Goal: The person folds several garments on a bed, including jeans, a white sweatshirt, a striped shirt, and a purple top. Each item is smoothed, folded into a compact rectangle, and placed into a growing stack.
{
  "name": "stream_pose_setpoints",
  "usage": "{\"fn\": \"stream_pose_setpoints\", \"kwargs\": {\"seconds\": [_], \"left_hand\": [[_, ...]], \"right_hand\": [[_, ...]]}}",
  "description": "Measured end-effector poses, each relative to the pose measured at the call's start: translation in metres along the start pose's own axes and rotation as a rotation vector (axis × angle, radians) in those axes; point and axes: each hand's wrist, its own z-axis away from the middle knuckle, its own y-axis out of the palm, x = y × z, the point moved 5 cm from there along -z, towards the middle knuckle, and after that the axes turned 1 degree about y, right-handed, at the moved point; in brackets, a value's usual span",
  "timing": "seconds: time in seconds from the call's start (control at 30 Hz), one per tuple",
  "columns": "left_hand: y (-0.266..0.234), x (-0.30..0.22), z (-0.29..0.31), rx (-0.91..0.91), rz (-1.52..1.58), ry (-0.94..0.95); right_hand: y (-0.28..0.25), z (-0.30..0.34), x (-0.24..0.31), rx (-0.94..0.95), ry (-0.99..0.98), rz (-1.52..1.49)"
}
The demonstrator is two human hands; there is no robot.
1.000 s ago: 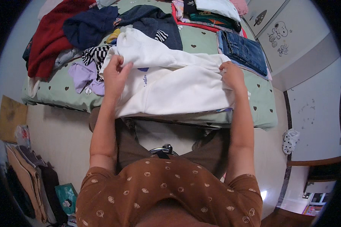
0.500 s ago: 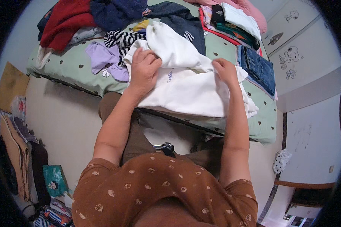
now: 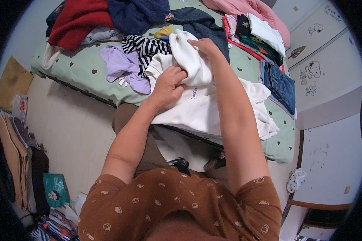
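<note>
A white sweatshirt (image 3: pixel 189 114) with small blue lettering lies across the near edge of the bed, partly folded over itself. My left hand (image 3: pixel 169 86) is closed on its cloth near the left side, thumb and fingers pinching the folded layer. Farther away, my right hand (image 3: pixel 205 48) reaches across and grips the bunched upper part of the same sweatshirt; some of its fingers are hidden. Just left of the sweatshirt lie a black-and-white striped garment (image 3: pixel 142 46) and a light purple garment (image 3: pixel 122 66).
The bed (image 3: pixel 90 86) has a green cover with dark hearts. Red (image 3: pixel 82 24) and navy (image 3: pixel 138 16) garments are heaped at far left. Folded clothes (image 3: pixel 265 34) and folded jeans (image 3: pixel 279 86) lie at right. A green packet (image 3: pixel 55 190) sits on the floor at left.
My right hand has left the sweatshirt's right side and moved left and away to its bunched upper part. My left hand still grips the cloth. The view has shifted slightly.
</note>
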Motion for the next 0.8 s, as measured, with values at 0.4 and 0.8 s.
{"fn": "stream_pose_setpoints", "kwargs": {"seconds": [0.4,0.8], "left_hand": [[-0.003,0.002,0.002,0.016,-0.022,-0.008],[-0.018,-0.007,-0.002,-0.155,0.017,0.019]], "right_hand": [[-0.126,0.170,-0.088,0.161,-0.884,-1.514],[-0.070,0.325,-0.166,0.088,-0.839,-0.829]]}}
